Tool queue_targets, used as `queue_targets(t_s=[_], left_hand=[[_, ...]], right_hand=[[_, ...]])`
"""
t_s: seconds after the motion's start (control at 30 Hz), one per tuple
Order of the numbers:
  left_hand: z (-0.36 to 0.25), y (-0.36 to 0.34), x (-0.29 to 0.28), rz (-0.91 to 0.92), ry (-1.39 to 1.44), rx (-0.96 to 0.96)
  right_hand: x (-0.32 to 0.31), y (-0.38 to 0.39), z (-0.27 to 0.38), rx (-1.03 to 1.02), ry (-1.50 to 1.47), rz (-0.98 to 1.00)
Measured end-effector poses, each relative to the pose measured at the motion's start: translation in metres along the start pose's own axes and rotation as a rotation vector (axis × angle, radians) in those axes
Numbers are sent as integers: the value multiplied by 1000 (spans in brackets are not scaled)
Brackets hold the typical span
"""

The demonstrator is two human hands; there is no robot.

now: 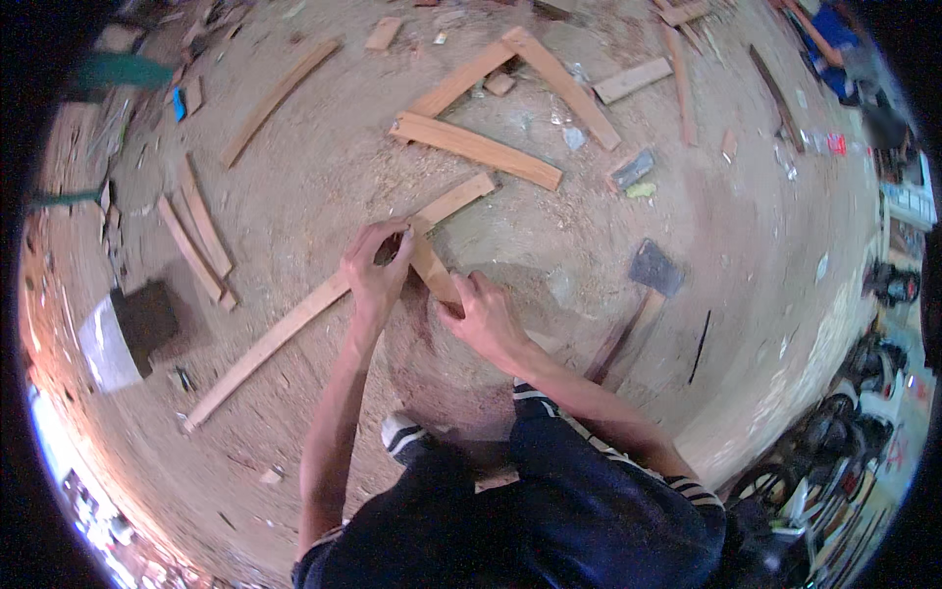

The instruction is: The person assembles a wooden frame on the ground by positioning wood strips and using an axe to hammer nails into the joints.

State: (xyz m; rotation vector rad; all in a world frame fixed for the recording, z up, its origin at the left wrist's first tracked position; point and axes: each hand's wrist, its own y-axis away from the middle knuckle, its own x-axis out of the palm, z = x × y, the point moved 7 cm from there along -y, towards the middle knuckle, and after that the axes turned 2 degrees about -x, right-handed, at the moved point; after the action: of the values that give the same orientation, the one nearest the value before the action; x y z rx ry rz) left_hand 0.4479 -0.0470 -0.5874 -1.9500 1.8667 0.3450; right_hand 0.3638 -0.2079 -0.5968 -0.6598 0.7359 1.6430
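A long pale wooden batten (270, 353) lies diagonally on the ground in front of me. A shorter wooden piece (432, 266) meets it near my fingers, angled toward the lower right. My left hand (378, 270) is closed on the upper end of the short piece, over the batten, with thumb and fingers curled. My right hand (481, 314) grips the lower end of the short piece. A hatchet-like tool (655, 265) with a dark head and wooden handle lies right of my right hand.
An angled assembly of orange-toned boards (476, 147) lies ahead. Loose strips (201, 216) and a pale, dark-sided block (113, 339) are on the left. A dark grey block (631, 170) and a thin black rod (701, 344) lie right. Parked wheeled vehicles (844, 422) line the right edge.
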Motion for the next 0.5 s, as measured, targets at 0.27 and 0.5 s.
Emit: queue_targets(t_s=[0.27,0.5], left_hand=[[4,6,1,-41,-57,-67],[-1,4,1,-9,-93,24]], right_hand=[[11,14,-7,-15,23,26],[5,11,-3,-39,7,-41]])
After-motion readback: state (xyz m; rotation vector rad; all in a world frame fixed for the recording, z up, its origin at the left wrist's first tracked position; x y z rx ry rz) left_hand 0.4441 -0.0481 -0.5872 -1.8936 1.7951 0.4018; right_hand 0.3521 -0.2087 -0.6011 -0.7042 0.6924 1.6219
